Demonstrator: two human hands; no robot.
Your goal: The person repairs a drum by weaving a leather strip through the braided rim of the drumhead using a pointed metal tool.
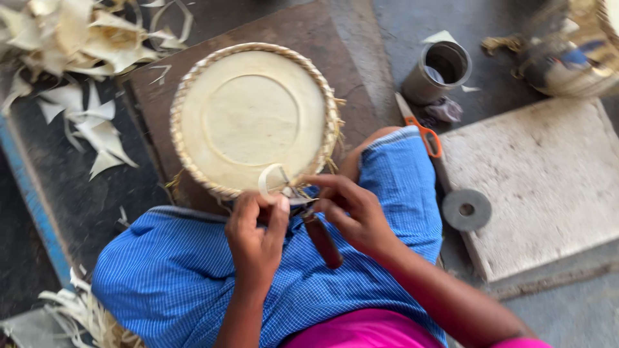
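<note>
A round, pale leaf plate with a woven straw rim [253, 119] lies on a brown wooden board [303, 38] in front of my knees. My left hand [256, 235] pinches the plate's near rim, where a curled pale strip [267, 179] stands up. My right hand [348, 209] grips a tool with a dark brown handle [322, 240], its tip at the same spot on the rim. Both hands rest over my blue checked cloth [187, 270].
Pale leaf scraps [84, 45] are heaped at the upper left. A metal cup [438, 71] and orange-handled scissors [422, 129] lie to the right, beside a stone slab [548, 180] bearing a grey disc [466, 209]. A blurred basket [567, 51] sits top right.
</note>
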